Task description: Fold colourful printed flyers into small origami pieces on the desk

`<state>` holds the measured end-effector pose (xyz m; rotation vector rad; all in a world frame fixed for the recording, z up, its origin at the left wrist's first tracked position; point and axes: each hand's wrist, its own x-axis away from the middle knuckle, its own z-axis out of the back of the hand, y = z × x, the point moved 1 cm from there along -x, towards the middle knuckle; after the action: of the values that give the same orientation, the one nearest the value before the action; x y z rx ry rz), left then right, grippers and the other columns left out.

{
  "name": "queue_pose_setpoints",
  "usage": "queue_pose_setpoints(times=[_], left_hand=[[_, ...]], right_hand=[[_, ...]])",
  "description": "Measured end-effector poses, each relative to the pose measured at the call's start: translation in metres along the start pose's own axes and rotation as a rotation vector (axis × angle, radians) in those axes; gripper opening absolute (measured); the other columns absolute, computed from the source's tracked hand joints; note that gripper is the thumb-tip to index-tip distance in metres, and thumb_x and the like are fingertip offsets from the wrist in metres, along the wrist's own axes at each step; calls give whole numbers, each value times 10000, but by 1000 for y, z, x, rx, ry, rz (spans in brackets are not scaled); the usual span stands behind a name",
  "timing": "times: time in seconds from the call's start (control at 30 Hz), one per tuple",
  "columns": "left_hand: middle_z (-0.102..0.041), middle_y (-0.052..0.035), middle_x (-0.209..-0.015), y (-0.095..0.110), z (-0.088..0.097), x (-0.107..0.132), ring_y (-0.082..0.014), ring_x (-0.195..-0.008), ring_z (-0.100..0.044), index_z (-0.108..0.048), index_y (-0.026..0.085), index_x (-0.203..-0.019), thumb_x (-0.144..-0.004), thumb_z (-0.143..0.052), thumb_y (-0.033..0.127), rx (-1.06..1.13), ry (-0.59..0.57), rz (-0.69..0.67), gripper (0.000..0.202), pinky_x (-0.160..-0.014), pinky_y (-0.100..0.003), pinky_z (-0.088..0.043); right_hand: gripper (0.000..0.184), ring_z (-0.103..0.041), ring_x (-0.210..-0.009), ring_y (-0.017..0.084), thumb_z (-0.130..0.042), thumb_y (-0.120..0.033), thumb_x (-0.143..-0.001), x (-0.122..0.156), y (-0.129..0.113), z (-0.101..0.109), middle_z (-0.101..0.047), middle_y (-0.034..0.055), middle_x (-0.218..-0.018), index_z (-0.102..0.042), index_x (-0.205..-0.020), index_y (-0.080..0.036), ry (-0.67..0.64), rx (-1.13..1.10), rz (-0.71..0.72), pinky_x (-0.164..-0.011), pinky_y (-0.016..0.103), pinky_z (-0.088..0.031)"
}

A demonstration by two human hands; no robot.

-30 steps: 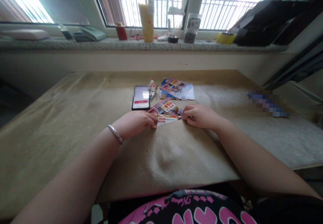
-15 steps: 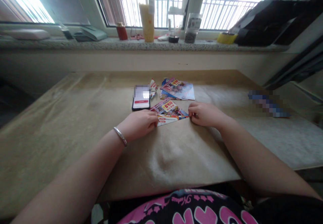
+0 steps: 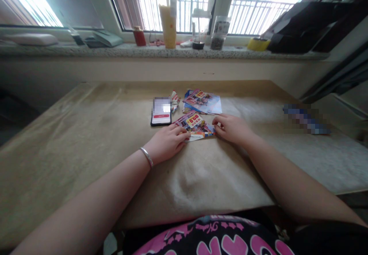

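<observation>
Bent fingers of the left hand (image 3: 168, 142) lie over the left end of a folded leaflet (image 3: 196, 124), its thumb hidden, so I cannot tell whether anything is pinched. Thumb and forefinger of the right hand (image 3: 231, 128) are at the leaflet's right corner, slightly parted; whether paper sits between them is unclear.

Nearest is a black shirt (image 3: 215, 239) with pink lettering, against the near edge of the table (image 3: 71, 143). A silver bracelet (image 3: 147, 157) circles the left wrist. The leaflet lies on the table between the hands, its colourful print and a white strip along the near edge showing. Beyond the left hand lies a phone (image 3: 161, 116), screen lit, with crumpled paper (image 3: 175, 97) just beside its right edge. Right of that, just past the leaflet, is a stack of leaflets (image 3: 212, 104). Well apart to the right lies a blurred blue object (image 3: 313, 124).

Past the table, a speckled windowsill (image 3: 115, 52) bears a red bottle (image 3: 139, 37), a tall yellow cup (image 3: 168, 27), and yellow tape (image 3: 258, 44). Outside is a railing (image 3: 145, 7).
</observation>
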<state>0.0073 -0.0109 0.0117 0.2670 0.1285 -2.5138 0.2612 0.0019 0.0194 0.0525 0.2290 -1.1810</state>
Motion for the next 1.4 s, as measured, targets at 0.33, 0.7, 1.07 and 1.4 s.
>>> queue_pose_setpoints(times=[0.33,0.7,1.07,1.4], left_hand=[[-566,-71,-1272,-6,-12,-2,-181,-1198,-490,-601,208,-1131,-924,-405,147,180,24,-77,292,-1015,-393,-418],[-565,-41,-1285,-6,-7,-1,-229,-1145,-519,-632,259,-1119,-902,-455,200,42,56,3,287,-943,-405,-443],[-539,-66,-1306,-5,-4,-1,-219,-1177,-494,-558,237,-1236,-941,-405,372,54,-7,103,358,-1003,-403,-403],[-552,-53,-1283,0,0,-2,-229,-1194,-479,-593,251,-1182,-934,-424,356,68,46,27,317,-982,-407,-414]], right_hand=[[372,-538,-1109,241,-520,-245,-819,-4,5,-15,-591,106,-1219,-540,-1183,-178,62,-237,98,-932,370,-428],[305,-559,-941,218,-576,-268,-784,-7,6,-19,-639,85,-1024,-589,-1077,-183,9,-297,152,-847,345,-441],[217,-492,-571,111,-548,-273,-793,-5,0,-24,-609,-1,-714,-662,-961,-199,-92,-534,-13,-547,227,-384],[182,-475,-492,98,-526,-273,-794,-7,1,-28,-575,-23,-577,-664,-872,-185,-40,-640,-153,-501,214,-362]])
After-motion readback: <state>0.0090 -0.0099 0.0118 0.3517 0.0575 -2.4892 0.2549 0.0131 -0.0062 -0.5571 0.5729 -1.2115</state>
